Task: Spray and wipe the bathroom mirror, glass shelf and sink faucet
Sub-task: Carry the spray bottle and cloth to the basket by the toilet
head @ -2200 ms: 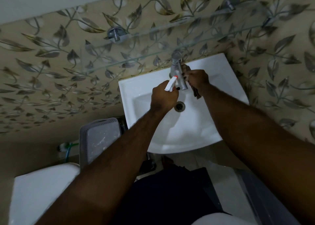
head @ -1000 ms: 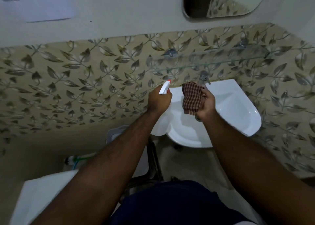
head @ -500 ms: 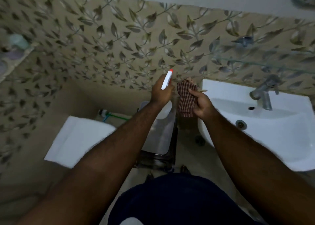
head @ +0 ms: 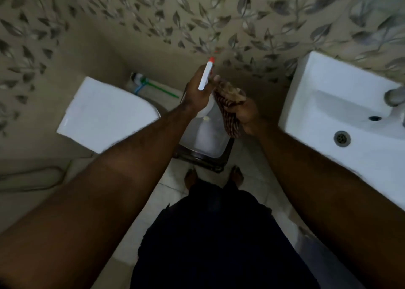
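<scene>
My left hand [head: 196, 91] grips a white spray bottle [head: 205, 76] with a red nozzle, held upright above a stool. Beside it, my right hand [head: 245, 112] clutches a brown checked cloth [head: 229, 111] that hangs down from the fist. The two hands almost touch. The white sink [head: 328, 104] is off to the right, well apart from both hands, with its drain [head: 341, 138] showing. Only the blurred end of the metal faucet [head: 394, 95] shows at the right edge. The mirror and the glass shelf are out of view.
A grey plastic stool [head: 206, 144] stands on the floor right under my hands. A white toilet tank lid [head: 105, 115] lies to the left, with a green-handled brush [head: 157, 87] behind it. Leaf-patterned tiles cover the wall. My feet stand on pale floor tiles.
The view has swung left and down, away from the sink. Both hands left the faucet and moved together over the stool, still holding the bottle and cloth.
</scene>
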